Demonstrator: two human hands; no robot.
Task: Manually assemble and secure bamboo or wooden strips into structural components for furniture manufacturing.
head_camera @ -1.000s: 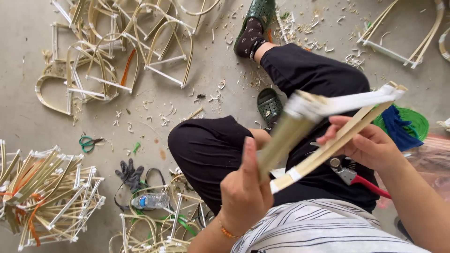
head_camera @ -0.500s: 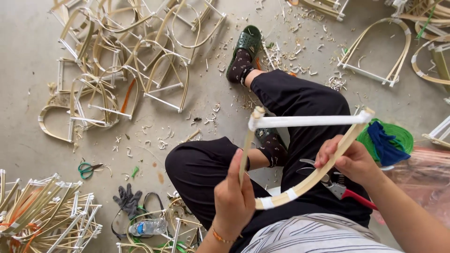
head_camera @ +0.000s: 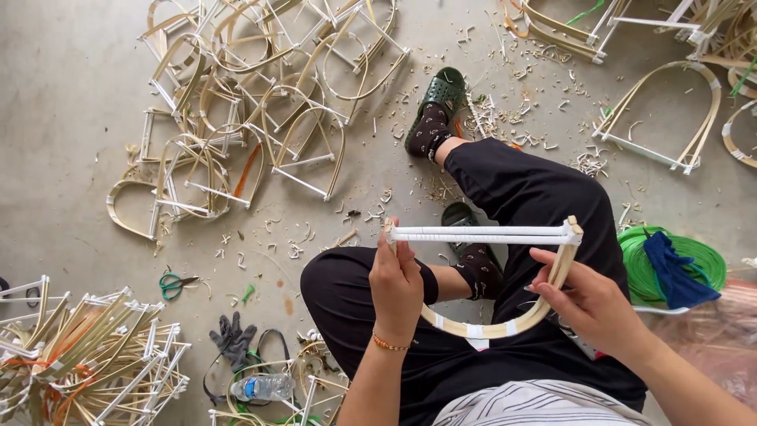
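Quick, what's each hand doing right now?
Left hand: closed on the D-shaped bamboo frame with white-wrapped bar.
Right hand: gripping the same frame's curved side.

Bare grey concrete floor (head_camera: 71,95) in flat, even light.
Pale shavings (head_camera: 505,118) litter it; piles of bent cane frames (head_camera: 252,102) lie scattered about, with green scissors (head_camera: 175,284), a plastic bottle (head_camera: 262,386) and grey gloves (head_camera: 233,341).

frame (head_camera: 482,234) over lap, scissors (head_camera: 177,282) left (glove (head_camera: 232,341) nearer)
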